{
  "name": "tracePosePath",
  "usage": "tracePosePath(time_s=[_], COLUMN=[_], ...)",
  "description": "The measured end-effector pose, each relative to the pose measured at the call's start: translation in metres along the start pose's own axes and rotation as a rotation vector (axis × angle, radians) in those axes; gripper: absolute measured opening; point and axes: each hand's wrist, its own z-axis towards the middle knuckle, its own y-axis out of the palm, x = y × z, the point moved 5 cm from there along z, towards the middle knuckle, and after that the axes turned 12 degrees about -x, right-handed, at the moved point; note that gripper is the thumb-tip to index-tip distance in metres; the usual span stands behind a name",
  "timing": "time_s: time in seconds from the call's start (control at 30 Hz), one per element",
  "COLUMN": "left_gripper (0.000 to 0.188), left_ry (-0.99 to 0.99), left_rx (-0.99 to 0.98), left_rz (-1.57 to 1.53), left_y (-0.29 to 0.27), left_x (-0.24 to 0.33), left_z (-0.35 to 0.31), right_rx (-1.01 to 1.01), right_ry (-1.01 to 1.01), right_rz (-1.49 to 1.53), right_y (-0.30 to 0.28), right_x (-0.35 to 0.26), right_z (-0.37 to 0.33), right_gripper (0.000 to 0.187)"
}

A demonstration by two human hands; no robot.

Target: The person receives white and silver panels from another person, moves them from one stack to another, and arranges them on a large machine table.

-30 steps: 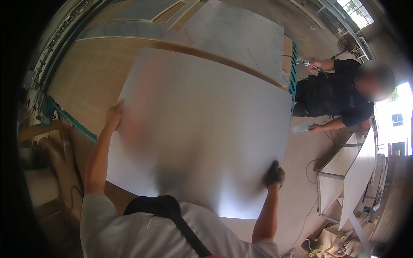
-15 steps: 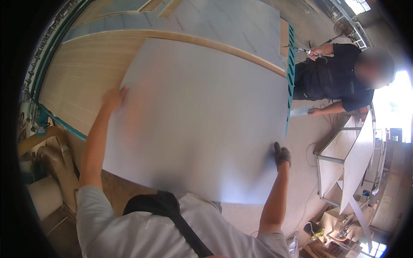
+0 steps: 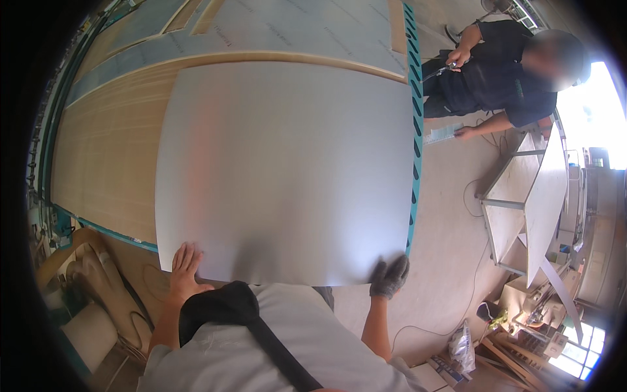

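Worktable, teal and slotted along its right edge. On it, as I stand watching: a wood-grained panel at left; a smooth grey sheet overlapping that; beyond, a printed blue-grey sheet beside pale wood strips.

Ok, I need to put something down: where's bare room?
Bare: wooden surface left of the grey sheet; floor between the teal rail and white stand, cable aside. Crowded: lower right, with silvery bag and wood strips.
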Motion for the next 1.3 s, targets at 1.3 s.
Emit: tracePosePath(time_s=[1.3], left_gripper=[0.091], left_ry=[0.182], left_rx=[0.080], left_rz=[0.095], left_y=[-0.019], left_x=[-0.007], left_z=[0.061], right_rx=[0.324], right_ry=[0.327], right_rz=[1.261], right_y=[-0.002], right_x=[0.146], right_z=[-0.005], right_gripper=[0.040])
